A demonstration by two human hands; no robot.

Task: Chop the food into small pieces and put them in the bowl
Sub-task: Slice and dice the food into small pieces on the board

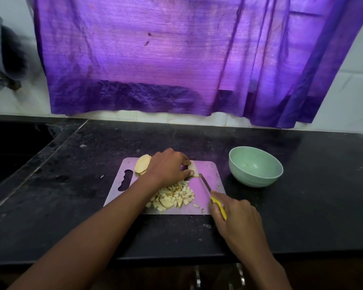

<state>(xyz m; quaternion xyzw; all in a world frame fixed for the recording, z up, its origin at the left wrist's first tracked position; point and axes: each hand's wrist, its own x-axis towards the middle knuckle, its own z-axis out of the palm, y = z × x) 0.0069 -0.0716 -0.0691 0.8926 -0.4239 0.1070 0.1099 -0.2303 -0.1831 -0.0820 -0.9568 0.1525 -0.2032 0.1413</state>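
Observation:
A steel chopping board [210, 186] lies on the black counter. My left hand [168, 166] pinches a pale slice of food [193, 168] at the board's far side. My right hand [236, 218] grips the yellow handle of a knife [205, 185], whose blade tip rests by that slice. A heap of small chopped pieces [173, 198] sits mid-board, just below my left hand. A stack of uncut slices [142, 164] lies at the board's far left corner. The pale green bowl [255, 166] stands to the right of the board, with nothing inside.
A purple curtain [155, 59] hangs behind the counter against the white tiled wall. A sink recess [13, 151] is at the left. The counter's front edge [176, 256] runs just below the board.

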